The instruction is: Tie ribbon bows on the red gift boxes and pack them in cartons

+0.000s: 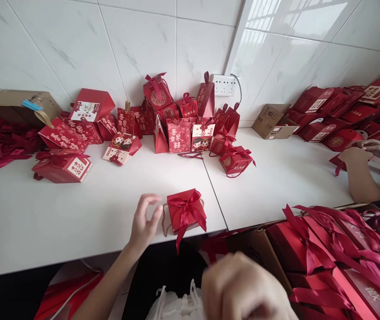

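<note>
A small red gift box with a red ribbon bow [186,212] sits at the near edge of the white table [110,209]. My left hand [145,221] hovers just left of the box, fingers apart and curled, close to its cord handle and holding nothing. My right hand [243,289] is low in the foreground, blurred and seen from the back; its fingers are hidden.
Several red gift boxes [180,129] stand along the tiled wall. A heap of red ribbons [0,142] lies at the left. A carton of red ribboned boxes [339,262] stands at the lower right. Another person's hands [366,160] work at the right.
</note>
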Motion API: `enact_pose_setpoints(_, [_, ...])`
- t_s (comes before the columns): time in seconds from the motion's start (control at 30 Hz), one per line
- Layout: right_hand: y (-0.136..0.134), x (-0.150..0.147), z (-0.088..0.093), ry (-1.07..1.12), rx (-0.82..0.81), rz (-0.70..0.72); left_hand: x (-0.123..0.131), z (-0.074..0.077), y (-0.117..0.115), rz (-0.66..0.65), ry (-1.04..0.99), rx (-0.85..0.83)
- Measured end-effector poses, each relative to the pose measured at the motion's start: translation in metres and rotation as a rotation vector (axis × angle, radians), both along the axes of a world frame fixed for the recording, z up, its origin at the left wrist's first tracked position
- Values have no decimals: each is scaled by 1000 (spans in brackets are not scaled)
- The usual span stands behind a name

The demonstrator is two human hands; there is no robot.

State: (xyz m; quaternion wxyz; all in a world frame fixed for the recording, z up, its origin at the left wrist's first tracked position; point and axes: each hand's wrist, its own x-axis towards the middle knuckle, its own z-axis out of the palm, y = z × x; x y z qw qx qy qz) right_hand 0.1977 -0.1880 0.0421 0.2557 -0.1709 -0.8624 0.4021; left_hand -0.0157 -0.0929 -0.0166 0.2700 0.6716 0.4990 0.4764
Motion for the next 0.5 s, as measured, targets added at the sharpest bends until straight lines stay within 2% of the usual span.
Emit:
enact_pose_setpoints(0.03, [9,8,1,0,-52,-230,-5,-2,-10,32,3,-60])
enact_pose_setpoints(0.1, [22,20,-4,-60,-185,-715,-10,-5,-31,1,66,-214])
enact_pose_setpoints(0.13, [27,23,-9,-112,-254,-891,-10,-5,-40,-46,117,-294])
enact_pose_setpoints(0.17, [30,23,-15,-164,-317,-978,-9,-5,-48,-96,172,-368])
enact_pose_setpoints(0.23, [34,19,-28,-223,-414,-939,-1,-5,-59,-161,246,-476])
enact_pose_setpoints(0.3, [35,10,-37,-202,-481,-882,10,-4,-65,-178,224,-535])
enact_pose_setpoints(0.4, [36,-2,-40,-129,-502,-852,21,-4,-66,-193,84,-581])
enact_pose_setpoints(0.5, [43,5,-41,-21,-514,-859,10,-2,-59,-267,-164,-642])
